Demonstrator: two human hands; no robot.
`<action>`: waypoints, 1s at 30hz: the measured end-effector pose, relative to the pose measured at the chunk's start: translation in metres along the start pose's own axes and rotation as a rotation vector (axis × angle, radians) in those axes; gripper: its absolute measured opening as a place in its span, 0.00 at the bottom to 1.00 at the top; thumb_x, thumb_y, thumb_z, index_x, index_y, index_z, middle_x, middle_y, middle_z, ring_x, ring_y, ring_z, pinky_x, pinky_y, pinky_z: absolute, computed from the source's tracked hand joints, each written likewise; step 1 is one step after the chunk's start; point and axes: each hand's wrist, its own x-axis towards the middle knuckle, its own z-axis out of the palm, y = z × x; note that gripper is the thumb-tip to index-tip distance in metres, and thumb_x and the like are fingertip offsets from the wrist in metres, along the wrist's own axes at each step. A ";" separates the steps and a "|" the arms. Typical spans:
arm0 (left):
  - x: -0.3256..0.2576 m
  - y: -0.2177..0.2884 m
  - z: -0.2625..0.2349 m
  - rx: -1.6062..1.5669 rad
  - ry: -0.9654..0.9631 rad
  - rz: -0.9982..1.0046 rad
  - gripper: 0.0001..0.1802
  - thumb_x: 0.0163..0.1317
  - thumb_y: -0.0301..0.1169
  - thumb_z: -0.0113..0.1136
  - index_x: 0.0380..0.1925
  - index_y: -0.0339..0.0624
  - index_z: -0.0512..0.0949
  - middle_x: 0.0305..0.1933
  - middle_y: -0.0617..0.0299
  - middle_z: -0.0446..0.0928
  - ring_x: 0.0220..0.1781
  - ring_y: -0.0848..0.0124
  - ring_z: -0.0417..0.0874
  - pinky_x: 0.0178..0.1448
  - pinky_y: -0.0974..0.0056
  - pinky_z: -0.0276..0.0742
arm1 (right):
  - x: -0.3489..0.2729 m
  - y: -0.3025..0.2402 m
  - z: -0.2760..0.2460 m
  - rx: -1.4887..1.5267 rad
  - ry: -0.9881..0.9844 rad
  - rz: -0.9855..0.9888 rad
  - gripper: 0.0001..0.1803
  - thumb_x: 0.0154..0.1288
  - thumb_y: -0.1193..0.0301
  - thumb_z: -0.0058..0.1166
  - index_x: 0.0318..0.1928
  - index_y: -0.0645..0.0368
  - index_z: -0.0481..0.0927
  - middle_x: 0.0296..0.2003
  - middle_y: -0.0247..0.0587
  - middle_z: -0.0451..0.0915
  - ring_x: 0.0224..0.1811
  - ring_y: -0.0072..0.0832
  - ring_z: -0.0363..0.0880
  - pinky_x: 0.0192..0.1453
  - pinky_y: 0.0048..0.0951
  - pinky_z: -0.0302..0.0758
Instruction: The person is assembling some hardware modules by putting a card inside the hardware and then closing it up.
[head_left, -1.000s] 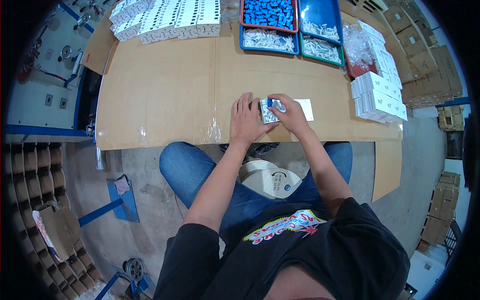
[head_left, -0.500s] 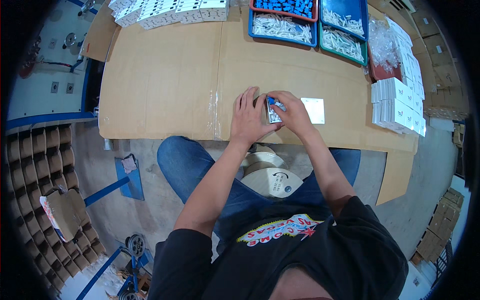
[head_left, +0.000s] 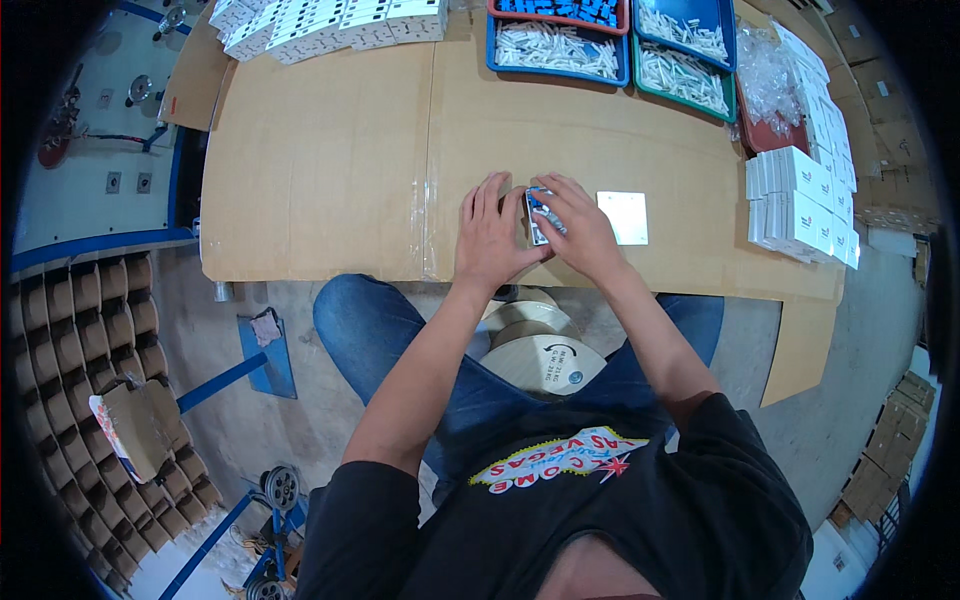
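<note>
Left hand (head_left: 488,238), half-curled, at 9 o'clock of small box (head_left: 536,215), which sits at 12 o'clock; right hand (head_left: 584,226) bent over it. Grips can't be told. Likely a pressing-in step; next calls for steadying the box.

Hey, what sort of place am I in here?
Probably a small factory or packing workshop: trays of small parts, stacked white boxes on a cardboard-covered table, and brown cartons piled at the right.
</note>
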 end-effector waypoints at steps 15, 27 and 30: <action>-0.004 0.009 -0.005 0.046 0.074 0.034 0.54 0.46 0.72 0.70 0.60 0.38 0.76 0.72 0.46 0.66 0.76 0.50 0.63 0.80 0.46 0.55 | -0.068 0.016 -0.064 -0.304 0.264 0.703 0.30 0.58 0.57 0.73 0.53 0.66 0.79 0.60 0.56 0.74 0.61 0.50 0.75 0.62 0.45 0.76; -0.013 0.005 0.003 -0.870 0.183 -0.129 0.39 0.58 0.38 0.77 0.65 0.35 0.71 0.60 0.52 0.78 0.62 0.64 0.80 0.65 0.61 0.77 | -0.090 0.031 -0.069 0.696 0.417 0.490 0.11 0.65 0.80 0.65 0.44 0.63 0.76 0.38 0.34 0.81 0.39 0.18 0.78 0.43 0.23 0.76; -0.014 0.013 -0.004 -1.489 0.119 -0.278 0.34 0.71 0.34 0.62 0.74 0.40 0.64 0.61 0.54 0.78 0.59 0.65 0.82 0.64 0.59 0.79 | -0.108 0.015 -0.094 0.758 0.464 0.522 0.11 0.66 0.78 0.65 0.46 0.61 0.76 0.40 0.35 0.82 0.40 0.20 0.80 0.44 0.25 0.77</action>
